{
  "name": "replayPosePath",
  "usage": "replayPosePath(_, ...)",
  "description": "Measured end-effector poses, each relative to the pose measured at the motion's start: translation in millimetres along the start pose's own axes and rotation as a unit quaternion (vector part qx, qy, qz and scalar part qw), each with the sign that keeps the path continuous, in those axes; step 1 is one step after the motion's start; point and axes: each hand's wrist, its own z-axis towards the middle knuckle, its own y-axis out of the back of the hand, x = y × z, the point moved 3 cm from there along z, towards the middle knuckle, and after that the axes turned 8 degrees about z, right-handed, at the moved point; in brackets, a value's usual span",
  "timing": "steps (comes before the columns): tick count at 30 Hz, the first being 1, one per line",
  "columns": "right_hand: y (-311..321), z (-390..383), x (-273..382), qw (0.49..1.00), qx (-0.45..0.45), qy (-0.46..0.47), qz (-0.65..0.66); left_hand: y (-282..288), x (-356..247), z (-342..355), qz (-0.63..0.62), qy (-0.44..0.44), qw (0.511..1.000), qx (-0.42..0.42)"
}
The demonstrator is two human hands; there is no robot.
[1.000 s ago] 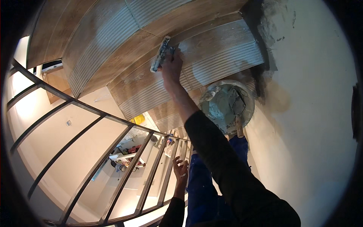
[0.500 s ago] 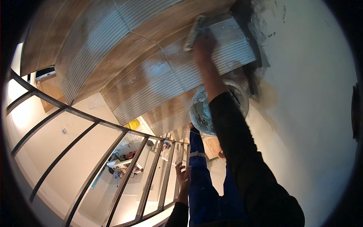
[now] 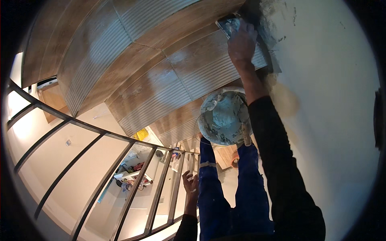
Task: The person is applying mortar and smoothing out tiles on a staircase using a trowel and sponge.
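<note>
My right hand (image 3: 242, 46) grips a grout float (image 3: 226, 26) smeared with grey paste, at the wall end of a curved stair step (image 3: 181, 72) with wood-look tile and a ribbed band. Below my right hand, a bucket (image 3: 221, 116) of blue-grey paste stands on a lower step above my legs, with a wooden-handled trowel (image 3: 245, 134) in it, partly behind my forearm. My left hand (image 3: 191, 182) is beside the metal railing, with fingers apart and loosely bent and nothing in them.
The railing (image 3: 92, 129) curves along the left, with a lower level behind it where a white shelf unit (image 3: 132, 176) holds tools. A yellow bundle (image 3: 140, 133) lies by the lower steps. A pale, smudged wall (image 3: 329, 100) rises on the right.
My right hand has swept right and upward with the float to the wall end of the step. The view has shifted slightly, showing more of my legs. My left hand has moved little.
</note>
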Motion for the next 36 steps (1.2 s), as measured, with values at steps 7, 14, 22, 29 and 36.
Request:
replayPosePath(7, -34.0, -8.0, 9.7, 0.998, -0.006, 0.03, -0.055, -3.0, 19.1, 4.2, -0.022, 0.018, 0.999, 0.014)
replayPosePath(14, -29.9, -88.7, 69.0, 0.971, 0.08, -0.02, 0.226, 23.4, 2.6, 5.1, -0.015, 0.02, 1.0, -0.012)
replayPosePath(22, -56.4, 43.6, -112.5, 0.956, -0.055, -0.233, 0.17, 18.6, -13.3, 29.8, -0.021, 0.007, 0.999, 0.026)
replayPosePath(29, -101.9, -42.3, 27.2, 0.937, -0.045, -0.254, 0.236, 49.3, 10.2, 19.8, 0.004, 0.04, 0.999, -0.001)
replayPosePath(36, -84.7, -107.9, 139.2, 0.825, 0.074, -0.363, 0.426, 57.6, -16.3, 26.3, 0.006, 0.017, 1.0, -0.014)
